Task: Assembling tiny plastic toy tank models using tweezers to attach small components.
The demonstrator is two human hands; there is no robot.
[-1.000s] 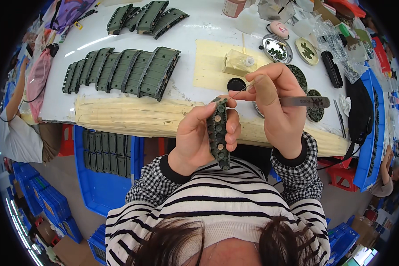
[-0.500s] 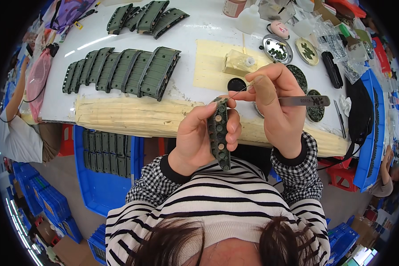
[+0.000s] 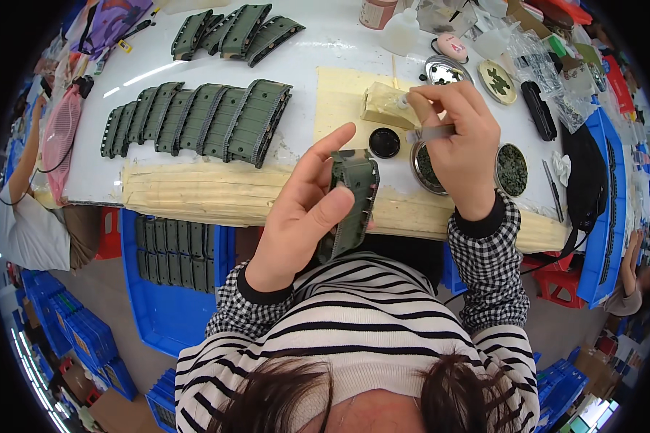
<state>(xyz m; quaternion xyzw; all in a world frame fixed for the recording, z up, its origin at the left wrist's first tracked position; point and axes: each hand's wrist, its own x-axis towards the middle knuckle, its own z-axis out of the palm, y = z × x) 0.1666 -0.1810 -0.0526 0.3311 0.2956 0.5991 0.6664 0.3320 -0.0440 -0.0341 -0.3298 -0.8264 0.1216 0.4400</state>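
My left hand (image 3: 296,209) grips a green camouflage model tank hull (image 3: 357,191) upright near the table's front edge. The thumb presses on its side and the index finger stretches out; the hull's smoother green face shows, with a row of small parts along its right edge. Over the table, my right hand (image 3: 461,133) is closed on metal tweezers (image 3: 432,133), partly hidden by the fingers. Its fingertips are at the nozzle of a small bottle set in a yellow taped block (image 3: 383,105). Whether they touch the nozzle I cannot tell. A round black dish (image 3: 384,143) lies between my hands.
Rows of green hulls (image 3: 217,119) lie at left, and more (image 3: 242,29) behind. Dishes of small green parts (image 3: 511,169) stand at right, with a pale dish (image 3: 497,81) further back. A blue crate (image 3: 162,310) holding hulls is below left. A person's arm (image 3: 29,155) shows far left.
My right hand has moved away from the hull up to the bottle, swinging the tweezers round. My left hand has turned the hull, so its wheeled side no longer faces up.
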